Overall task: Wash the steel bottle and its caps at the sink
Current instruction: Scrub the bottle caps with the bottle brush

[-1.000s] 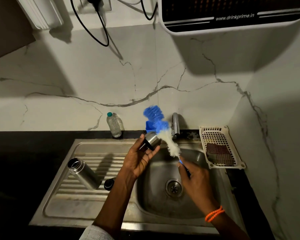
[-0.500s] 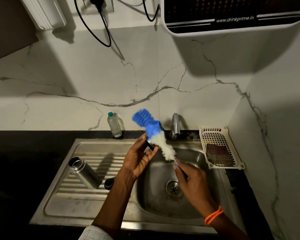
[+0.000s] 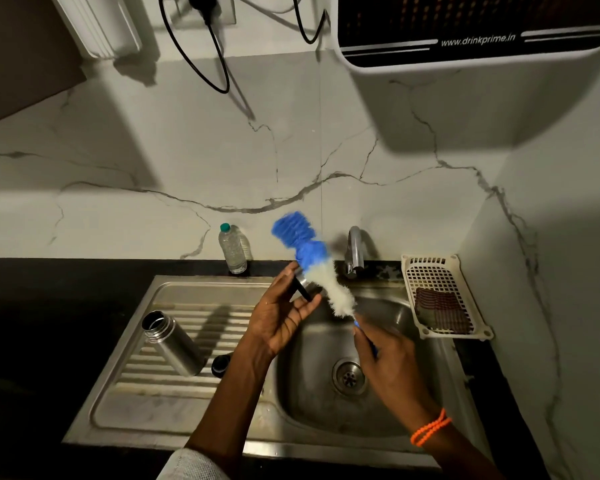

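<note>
Over the sink bowl (image 3: 406, 407) my left hand (image 3: 280, 315) holds a steel cap with a black rim (image 3: 301, 285) between thumb and fingertips. My right hand (image 3: 383, 362) grips the blue handle of a bottle brush (image 3: 317, 268) with white and blue bristles. The bristles lie against the cap and point up and to the left. The open steel bottle (image 3: 172, 342) lies tilted on the ribbed drainboard (image 3: 142, 389), left of my left forearm. A small black cap (image 3: 220, 364) sits beside the bottle's base.
A tap (image 3: 355, 252) stands behind the bowl, with no water seen running. A small plastic water bottle (image 3: 234, 249) stands on the dark counter at the back. A white perforated tray (image 3: 440, 296) with a brown scrubber lies right of the sink. A water purifier (image 3: 475, 29) hangs above.
The brush has slid up and left along the cap, and my right hand has moved slightly left with it. My left hand keeps the cap in about the same place.
</note>
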